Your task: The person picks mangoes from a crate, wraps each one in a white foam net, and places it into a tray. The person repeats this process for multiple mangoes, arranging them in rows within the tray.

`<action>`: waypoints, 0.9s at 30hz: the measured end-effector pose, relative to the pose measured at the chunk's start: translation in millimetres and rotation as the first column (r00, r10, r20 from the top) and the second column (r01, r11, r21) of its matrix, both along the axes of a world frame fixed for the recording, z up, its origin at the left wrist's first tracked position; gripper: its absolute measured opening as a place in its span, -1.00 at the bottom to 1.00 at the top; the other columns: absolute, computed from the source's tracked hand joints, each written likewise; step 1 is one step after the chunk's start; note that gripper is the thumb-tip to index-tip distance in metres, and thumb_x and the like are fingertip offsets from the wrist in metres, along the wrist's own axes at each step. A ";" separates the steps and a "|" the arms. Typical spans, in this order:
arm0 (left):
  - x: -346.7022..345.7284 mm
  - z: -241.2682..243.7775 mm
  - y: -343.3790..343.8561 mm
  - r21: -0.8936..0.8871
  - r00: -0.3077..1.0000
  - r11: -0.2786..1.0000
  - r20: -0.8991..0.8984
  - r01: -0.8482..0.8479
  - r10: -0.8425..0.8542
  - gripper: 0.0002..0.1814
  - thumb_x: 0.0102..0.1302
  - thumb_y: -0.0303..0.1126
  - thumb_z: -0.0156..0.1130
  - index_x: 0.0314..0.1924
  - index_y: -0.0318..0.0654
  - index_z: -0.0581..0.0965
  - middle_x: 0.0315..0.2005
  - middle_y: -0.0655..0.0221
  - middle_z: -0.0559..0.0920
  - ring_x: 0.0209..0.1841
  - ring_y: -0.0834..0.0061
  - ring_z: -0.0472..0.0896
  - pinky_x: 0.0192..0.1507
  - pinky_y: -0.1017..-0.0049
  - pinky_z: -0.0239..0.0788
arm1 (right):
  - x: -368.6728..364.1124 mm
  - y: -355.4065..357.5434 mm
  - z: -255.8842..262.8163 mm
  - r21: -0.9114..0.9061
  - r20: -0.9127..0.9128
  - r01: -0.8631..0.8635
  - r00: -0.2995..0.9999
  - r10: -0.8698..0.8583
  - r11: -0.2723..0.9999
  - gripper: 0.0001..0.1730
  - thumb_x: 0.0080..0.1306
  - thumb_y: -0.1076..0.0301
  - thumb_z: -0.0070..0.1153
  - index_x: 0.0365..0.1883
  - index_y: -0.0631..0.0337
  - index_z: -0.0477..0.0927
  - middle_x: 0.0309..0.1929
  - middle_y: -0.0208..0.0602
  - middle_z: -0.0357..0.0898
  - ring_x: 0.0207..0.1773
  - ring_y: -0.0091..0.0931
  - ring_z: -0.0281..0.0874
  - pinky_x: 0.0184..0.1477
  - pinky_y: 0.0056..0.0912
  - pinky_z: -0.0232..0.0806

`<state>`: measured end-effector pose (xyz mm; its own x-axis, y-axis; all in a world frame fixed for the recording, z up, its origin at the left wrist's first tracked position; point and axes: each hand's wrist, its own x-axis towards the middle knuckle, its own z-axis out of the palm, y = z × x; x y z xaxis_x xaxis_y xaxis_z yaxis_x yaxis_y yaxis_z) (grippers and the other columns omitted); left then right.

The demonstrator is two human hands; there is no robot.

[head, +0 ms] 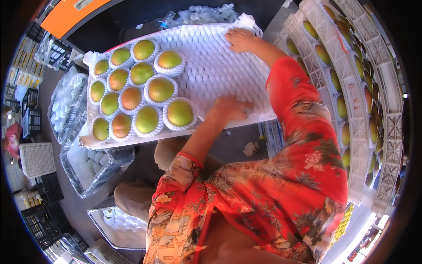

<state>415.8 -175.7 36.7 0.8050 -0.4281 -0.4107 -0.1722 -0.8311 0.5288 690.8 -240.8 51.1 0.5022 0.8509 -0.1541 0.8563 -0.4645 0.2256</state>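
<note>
Before me sits a shallow crate [227,124] lined with a white foam net sheet [217,66]. Its left half carries several green and orange-red fruits, apparently mangoes [142,119], each nested in a white foam net sleeve [180,129]. Bare liner shows across the right half. My left hand [232,108], slightly blurred, is over the liner near the crate's near edge, fingers spread and nothing in them. At the far right corner, my right hand [243,40] lies on the liner with fingers extended, beside the bunched foam [247,22].
To the right rise stacked white plastic crates [354,109] of sleeved fruit. Plastic-lined boxes [95,161] of foam sleeves stand at left, near black crates [43,221]. A plastic bottle [167,19] and crumpled clear plastic [206,15] lie beyond the crate.
</note>
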 end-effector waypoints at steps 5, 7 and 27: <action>-19.5 -29.9 7.9 -0.120 0.975 0.989 0.195 -0.084 0.106 -0.42 0.33 0.04 0.11 0.38 0.50 0.46 0.14 0.43 0.68 0.25 0.16 0.51 0.11 0.03 0.42 | -12.9 29.5 -14.0 -0.049 -0.038 0.023 0.999 -0.024 0.999 -0.38 0.34 0.09 0.02 0.27 0.29 0.45 0.32 0.04 0.45 0.43 -0.15 0.32 0.48 -0.12 0.14; -18.6 -75.0 -5.1 -0.055 0.873 0.998 0.487 -0.019 0.044 -0.45 0.31 0.14 0.14 0.31 0.46 0.53 0.13 0.55 0.69 0.12 0.17 0.60 -0.03 0.03 0.50 | 7.0 9.7 -29.8 0.021 -0.061 0.052 0.997 -0.050 0.998 -0.34 0.37 0.14 0.00 0.37 0.30 0.40 0.40 0.07 0.40 0.52 -0.16 0.25 0.54 -0.08 0.07; -146.2 23.5 21.2 -0.527 0.091 0.827 0.830 -0.198 0.551 -0.50 0.17 -0.31 0.31 0.16 -0.09 0.53 0.04 0.16 0.48 0.05 0.11 0.52 0.01 0.14 0.43 | -91.0 88.3 -67.1 0.093 -0.087 0.030 0.996 -0.021 0.995 -0.17 0.56 -0.24 -0.29 0.60 0.12 0.10 0.72 -0.29 -0.30 0.72 -0.11 -0.44 0.42 0.69 -0.33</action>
<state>269.6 -154.6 60.2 0.5588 0.1371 0.8179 -0.3675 -0.8431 0.3925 599.8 -152.5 -16.1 0.5122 0.8507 -0.1176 0.8583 -0.5021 0.1063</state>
